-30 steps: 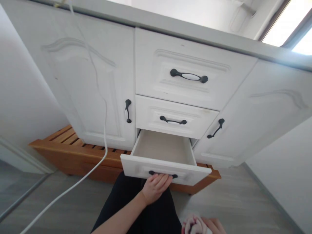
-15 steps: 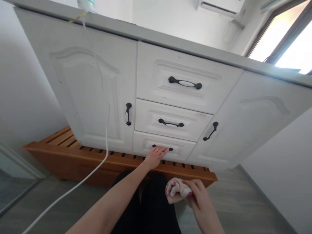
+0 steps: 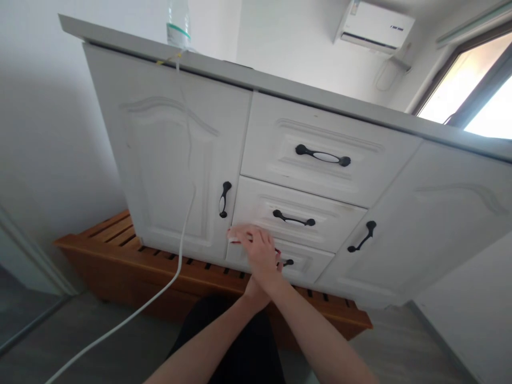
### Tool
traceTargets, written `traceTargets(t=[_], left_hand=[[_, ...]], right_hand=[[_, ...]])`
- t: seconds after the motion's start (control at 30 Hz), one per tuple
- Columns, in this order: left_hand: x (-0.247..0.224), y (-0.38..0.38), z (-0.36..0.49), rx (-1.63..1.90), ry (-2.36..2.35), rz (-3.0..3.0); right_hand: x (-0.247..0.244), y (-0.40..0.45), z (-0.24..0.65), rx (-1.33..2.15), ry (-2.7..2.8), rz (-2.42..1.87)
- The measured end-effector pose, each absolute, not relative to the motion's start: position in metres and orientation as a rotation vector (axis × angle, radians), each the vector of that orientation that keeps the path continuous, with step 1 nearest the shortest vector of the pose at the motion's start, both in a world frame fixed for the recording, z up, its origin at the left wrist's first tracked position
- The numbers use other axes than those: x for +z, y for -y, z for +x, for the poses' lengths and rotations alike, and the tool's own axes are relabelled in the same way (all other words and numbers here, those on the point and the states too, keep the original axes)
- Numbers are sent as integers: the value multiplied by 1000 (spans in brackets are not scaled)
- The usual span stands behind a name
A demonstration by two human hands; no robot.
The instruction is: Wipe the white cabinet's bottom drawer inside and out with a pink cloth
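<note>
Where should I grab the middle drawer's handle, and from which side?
Probably take the middle drawer's handle by its center, from the front, fingers hooked behind: it runs roughly sideways across the drawer front and seems to bow outward between its two ends.

Lit from the window [image 3: 496, 112] at upper right, clips to white there and bleeds slightly onto the countertop edge [image 3: 340, 105]. Falls off to flat grey over the cabinet fronts [image 3: 160, 160], goes dim at the floor [image 3: 132, 341], near-black on the trousers [image 3: 244, 352]. Smears around the right hand [image 3: 262, 256], renders the dark handles [image 3: 294, 220] fairly crisp, stretches wide-angle toward the frame edges.
</note>
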State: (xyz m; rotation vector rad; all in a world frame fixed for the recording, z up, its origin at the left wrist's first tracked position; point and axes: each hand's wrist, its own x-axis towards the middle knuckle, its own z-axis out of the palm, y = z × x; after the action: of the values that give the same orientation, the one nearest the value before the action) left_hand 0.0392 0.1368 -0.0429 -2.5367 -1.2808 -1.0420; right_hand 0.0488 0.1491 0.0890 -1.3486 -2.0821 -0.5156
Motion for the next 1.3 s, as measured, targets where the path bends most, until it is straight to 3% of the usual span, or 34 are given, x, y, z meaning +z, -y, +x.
traceTargets(t=[0.2,0.4,0.67,0.83,0.97,1.3], left_hand=[[-115,-50,14,-695,1138,-2899],[-181,-15,-31,-899,1862,-2743],[-190,-16,-42,-1042,2071,-2822],[-191,-15,-34,-1066,2084,-2815],[-190,-14,-29,-1064,2105,-2808],[-178,-15,-33,-1066,2155,-2842]], right_hand=[[76,-200,20,-692,2340,-1051],[60,-186,98,-776,2279,-1130],[45,-130,291,-1025,2034,-1514],[32,-108,343,-989,1920,-1700],[20,-124,302,-989,1885,-1594],[23,-181,70,-778,1969,-1522]])
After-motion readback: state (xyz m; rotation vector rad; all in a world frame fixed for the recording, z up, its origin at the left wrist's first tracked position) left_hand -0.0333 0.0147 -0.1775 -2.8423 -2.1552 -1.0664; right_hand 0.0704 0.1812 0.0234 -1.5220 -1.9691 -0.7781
